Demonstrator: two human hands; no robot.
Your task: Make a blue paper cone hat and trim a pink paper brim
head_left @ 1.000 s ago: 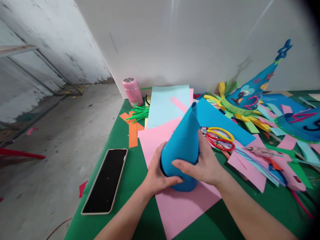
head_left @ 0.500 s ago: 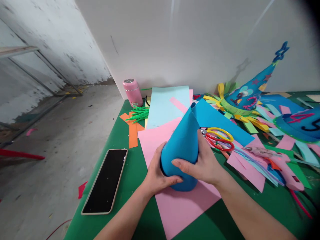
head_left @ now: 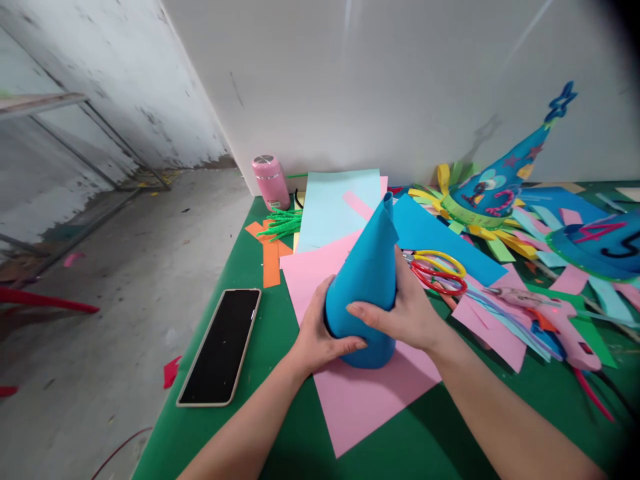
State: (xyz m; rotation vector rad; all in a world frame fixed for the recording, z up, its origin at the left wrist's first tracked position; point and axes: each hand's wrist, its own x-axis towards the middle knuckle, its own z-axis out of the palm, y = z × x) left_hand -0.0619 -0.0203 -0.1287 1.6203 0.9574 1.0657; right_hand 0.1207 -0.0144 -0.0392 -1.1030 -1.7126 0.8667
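Observation:
A blue paper cone [head_left: 361,287] stands upright with its tip pointing up, between my two hands. My left hand [head_left: 323,337] wraps its left side low down, thumb across the front. On the right side my right hand [head_left: 407,310] grips it a little higher, its thumb also lying on the front. Under the cone lies a pink paper sheet [head_left: 345,420] on the green table [head_left: 295,447]. The fingers behind the cone are hidden. Scissors [head_left: 440,270] with red and yellow handles lie just right of my right hand.
A phone [head_left: 220,350] lies at left near the table edge. Behind are a pink flask [head_left: 271,183], green pipe cleaners [head_left: 281,224] and a light blue sheet [head_left: 335,197]. At right are a pink glue gun [head_left: 560,320], paper scraps and a decorated cone hat [head_left: 495,187].
The view has shifted slightly, so the table things sit a little differently in the picture. Both hands keep their hold on the cone, with hardly any movement.

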